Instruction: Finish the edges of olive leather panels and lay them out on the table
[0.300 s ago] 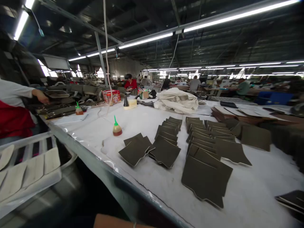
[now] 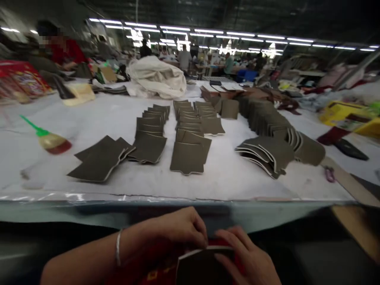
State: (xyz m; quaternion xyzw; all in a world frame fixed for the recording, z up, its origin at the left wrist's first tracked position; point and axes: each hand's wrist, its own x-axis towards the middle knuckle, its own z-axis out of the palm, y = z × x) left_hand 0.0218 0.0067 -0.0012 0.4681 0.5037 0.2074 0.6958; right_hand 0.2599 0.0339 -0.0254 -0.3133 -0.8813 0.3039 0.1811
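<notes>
Closest to the viewer, below the near edge of the table [image 2: 190, 213], two bare hands meet over one dark grey cut piece [image 2: 202, 267] with a pale edge. The left hand [image 2: 178, 229], a thin bracelet [image 2: 118, 247] on its wrist, curls its fingers down onto the top left corner of the piece. The right hand [image 2: 247, 257] lies against the piece's right side, fingers bent over its upper edge. Both hands are partly closed on the piece, which is held low, in front of a red garment; its lower part runs out of view.

Just beyond the hands, the table is covered in white sheeting. Straight ahead of the hands lies a row of overlapping dark grey pieces [image 2: 188, 156] running away from the viewer. To the left of it runs a second row [image 2: 150, 138], and further left a short fanned pile [image 2: 99, 160]. Ahead and to the right of the hands, a curved fan of the same pieces [image 2: 267, 152] shows white edges and joins a longer bank of stacked pieces [image 2: 264, 116].

Far to the left of the hands, a small bottle with a green nozzle [image 2: 49, 138] is blurred and appears tilted. Further off, beyond the rows, a heap of cream cloth [image 2: 157, 77] rests on the table. At the far left a person in red [image 2: 63, 51] works, and more people stand in the distance under strip lights [image 2: 237, 35].
</notes>
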